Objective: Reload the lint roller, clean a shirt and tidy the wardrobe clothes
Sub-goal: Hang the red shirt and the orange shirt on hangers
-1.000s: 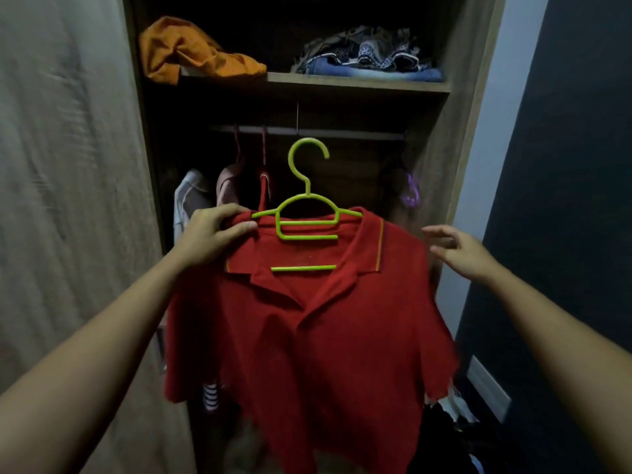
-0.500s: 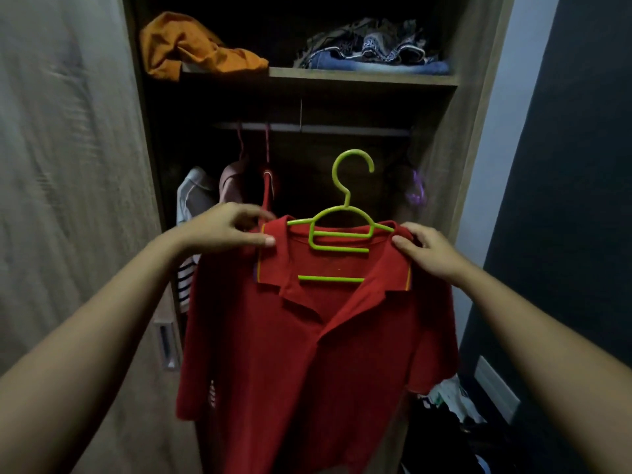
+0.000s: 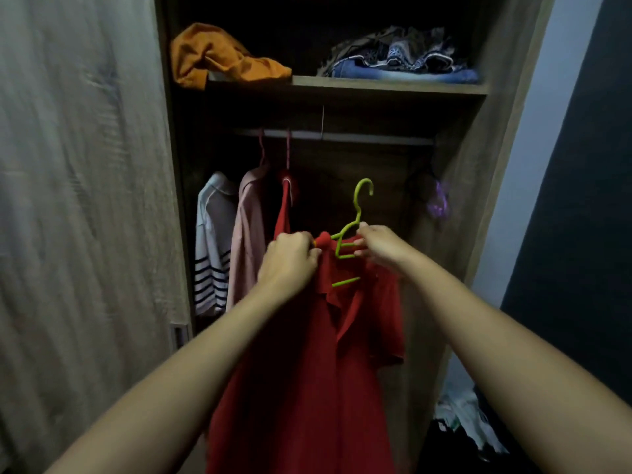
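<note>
A red polo shirt (image 3: 318, 354) hangs on a lime green hanger (image 3: 349, 239) in front of the open wardrobe, turned edge-on toward me. My left hand (image 3: 290, 260) grips the shirt's left shoulder by the collar. My right hand (image 3: 381, 246) holds the hanger and the shirt's right shoulder. The hanger's hook sits below the metal rail (image 3: 359, 136), not on it. On the rail hang a white striped top (image 3: 212, 244), a pink shirt (image 3: 248, 230) and another red garment (image 3: 284, 206).
The wardrobe's sliding door (image 3: 85, 200) stands at the left. On the shelf (image 3: 386, 85) lie an orange garment (image 3: 219, 56) and a heap of patterned and blue clothes (image 3: 403, 58). A purple item (image 3: 437, 203) hangs on the right inner wall. Loose clothes (image 3: 465, 422) lie on the floor at lower right.
Both hands have drawn closer together and carried the shirt deeper toward the wardrobe, turning it sideways. My right hand has shifted from the shirt's shoulder to the hanger.
</note>
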Demonstrator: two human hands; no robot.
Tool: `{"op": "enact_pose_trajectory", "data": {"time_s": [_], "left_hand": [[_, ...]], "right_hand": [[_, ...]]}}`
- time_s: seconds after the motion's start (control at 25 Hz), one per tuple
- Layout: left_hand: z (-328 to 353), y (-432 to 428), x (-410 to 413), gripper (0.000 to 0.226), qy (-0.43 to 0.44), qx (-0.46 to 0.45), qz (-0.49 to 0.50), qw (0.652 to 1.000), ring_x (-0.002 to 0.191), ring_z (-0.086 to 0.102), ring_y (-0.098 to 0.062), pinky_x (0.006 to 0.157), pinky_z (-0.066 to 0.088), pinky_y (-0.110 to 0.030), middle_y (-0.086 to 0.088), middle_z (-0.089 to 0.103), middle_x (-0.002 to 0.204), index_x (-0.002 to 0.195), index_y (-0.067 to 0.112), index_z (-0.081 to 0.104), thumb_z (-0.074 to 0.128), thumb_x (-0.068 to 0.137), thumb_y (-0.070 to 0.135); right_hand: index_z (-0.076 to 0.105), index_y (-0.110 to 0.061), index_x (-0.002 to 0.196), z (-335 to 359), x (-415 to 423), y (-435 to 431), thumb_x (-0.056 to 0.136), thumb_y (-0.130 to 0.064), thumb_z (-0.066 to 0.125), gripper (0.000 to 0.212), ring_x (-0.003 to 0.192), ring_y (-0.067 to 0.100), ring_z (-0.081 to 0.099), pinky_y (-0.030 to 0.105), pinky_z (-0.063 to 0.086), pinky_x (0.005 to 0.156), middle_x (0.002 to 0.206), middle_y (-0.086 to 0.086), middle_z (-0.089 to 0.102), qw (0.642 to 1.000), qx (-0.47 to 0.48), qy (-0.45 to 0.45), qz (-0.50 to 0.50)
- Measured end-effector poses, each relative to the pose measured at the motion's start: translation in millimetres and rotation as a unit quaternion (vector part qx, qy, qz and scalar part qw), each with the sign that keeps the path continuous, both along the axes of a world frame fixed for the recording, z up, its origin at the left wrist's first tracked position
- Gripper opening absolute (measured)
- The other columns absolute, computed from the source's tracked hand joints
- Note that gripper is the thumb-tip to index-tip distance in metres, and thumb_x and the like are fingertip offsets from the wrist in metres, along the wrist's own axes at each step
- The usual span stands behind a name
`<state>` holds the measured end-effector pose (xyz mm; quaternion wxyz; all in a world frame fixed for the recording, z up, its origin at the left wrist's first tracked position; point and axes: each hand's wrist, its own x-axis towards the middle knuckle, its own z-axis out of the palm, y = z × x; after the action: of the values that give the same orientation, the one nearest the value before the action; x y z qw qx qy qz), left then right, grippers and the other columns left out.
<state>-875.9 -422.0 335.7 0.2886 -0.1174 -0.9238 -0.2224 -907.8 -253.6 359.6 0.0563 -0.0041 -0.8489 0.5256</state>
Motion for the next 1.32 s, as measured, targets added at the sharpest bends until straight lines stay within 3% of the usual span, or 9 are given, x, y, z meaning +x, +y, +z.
{"op": "enact_pose_trajectory", "data": {"time_s": [0.12, 0.32, 0.44, 0.52, 0.64, 0.84, 0.96, 1.08, 1.32], "left_hand": [[9.5, 21.7, -4.2, 0.024, 0.02, 0.01, 0.018, 1.0, 0.097, 0.057, -0.043, 0.073, 0.044, -0.041, -0.019, 0.065, 0.099, 0.096, 0.011, 0.058, 0.05, 0.092, 0.033], [32.9, 26.3, -38.2, 0.036, 0.01, 0.002, 0.012, 1.0, 0.103, 0.058, -0.04, 0.073, 0.043, -0.038, -0.013, 0.065, 0.106, 0.105, 0.019, 0.06, 0.047, 0.091, 0.049], [48.3, 16.5, -76.7, 0.054, 0.01, 0.03, 0.031, 0.999, 0.105, 0.057, -0.041, 0.081, 0.046, -0.042, -0.014, 0.064, 0.109, 0.11, 0.021, 0.061, 0.039, 0.088, 0.064], [56.1, 0.8, -123.5, 0.049, 0.032, 0.106, 0.02, 0.994, 0.11, 0.055, -0.04, 0.088, 0.045, -0.042, -0.018, 0.061, 0.116, 0.118, 0.013, 0.056, 0.048, 0.089, 0.052], [59.6, -22.7, -192.3, 0.066, -0.039, 0.18, -0.018, 0.983, 0.127, 0.043, -0.036, 0.104, 0.035, -0.037, -0.022, 0.047, 0.136, 0.135, 0.0, 0.039, 0.064, 0.084, 0.032], [58.2, -24.4, -254.4, 0.07, -0.198, 0.234, -0.041, 0.951, 0.123, 0.049, -0.034, 0.104, 0.04, -0.034, -0.021, 0.048, 0.137, 0.144, 0.009, 0.027, 0.06, 0.082, 0.012], [47.9, -21.2, -274.0, 0.074, -0.206, 0.228, -0.081, 0.948, 0.12, 0.053, -0.032, 0.103, 0.043, -0.037, -0.016, 0.052, 0.134, 0.146, 0.016, 0.026, 0.058, 0.079, 0.012], [36.2, -29.0, -292.1, 0.084, -0.196, 0.235, -0.119, 0.945, 0.12, 0.054, -0.026, 0.103, 0.045, -0.039, -0.011, 0.054, 0.134, 0.146, 0.027, 0.023, 0.059, 0.07, 0.022], [41.5, -32.9, -289.0, 0.086, -0.197, 0.225, -0.143, 0.944, 0.119, 0.054, -0.025, 0.102, 0.045, -0.038, -0.009, 0.054, 0.134, 0.147, 0.031, 0.021, 0.055, 0.068, 0.023]], "right_hand": [[0.05, -0.017, 0.095, 19.9, -16.8, -5.0, 0.1, -0.035, 0.031, 0.027, 0.069, 0.009, 0.054, 0.025, 0.038, 0.064, 0.089, -0.004, 0.055, 0.991, -0.13, -0.012, -0.003], [0.055, -0.019, 0.1, 41.7, -63.3, -3.0, 0.098, -0.029, 0.039, 0.019, 0.082, 0.008, 0.055, 0.027, 0.037, 0.07, 0.124, 0.006, 0.061, 0.983, -0.184, 0.013, 0.02], [0.056, -0.018, 0.084, 40.7, -93.4, -3.4, 0.093, -0.024, 0.051, 0.011, 0.077, 0.008, 0.059, 0.022, 0.038, 0.057, 0.087, 0.001, 0.062, 0.987, -0.159, 0.035, 0.004], [0.055, -0.016, 0.078, 33.9, -114.7, -1.7, 0.084, -0.015, 0.063, 0.01, 0.065, 0.01, 0.057, 0.02, 0.041, 0.058, 0.073, 0.0, 0.057, 0.983, -0.17, 0.065, -0.014], [0.057, -0.009, 0.102, 32.5, -142.0, 3.1, 0.075, 0.005, 0.06, 0.03, 0.084, 0.015, 0.052, 0.024, 0.04, 0.07, 0.09, 0.001, 0.055, 0.985, -0.141, 0.095, -0.038], [0.057, -0.007, 0.103, 63.9, -182.3, -2.4, 0.073, 0.018, 0.039, 0.043, 0.068, 0.008, 0.046, 0.011, 0.036, 0.043, 0.082, -0.001, 0.052, 0.989, -0.061, 0.13, -0.034], [0.06, -0.004, 0.101, 81.0, -204.1, -10.4, 0.078, 0.013, 0.038, 0.036, 0.062, 0.014, 0.048, 0.014, 0.034, 0.04, 0.073, 0.004, 0.052, 0.987, -0.034, 0.153, -0.029], [0.058, -0.008, 0.079, 92.2, -229.6, -15.8, 0.083, 0.006, 0.041, 0.022, 0.054, 0.016, 0.045, 0.019, 0.033, 0.043, 0.062, 0.006, 0.049, 0.986, -0.042, 0.156, -0.044], [0.06, -0.011, 0.088, 69.8, -273.1, -13.3, 0.089, -0.007, 0.043, 0.018, 0.056, 0.011, 0.046, 0.016, 0.037, 0.044, 0.069, 0.005, 0.053, 0.992, 0.03, 0.093, -0.081]]}}
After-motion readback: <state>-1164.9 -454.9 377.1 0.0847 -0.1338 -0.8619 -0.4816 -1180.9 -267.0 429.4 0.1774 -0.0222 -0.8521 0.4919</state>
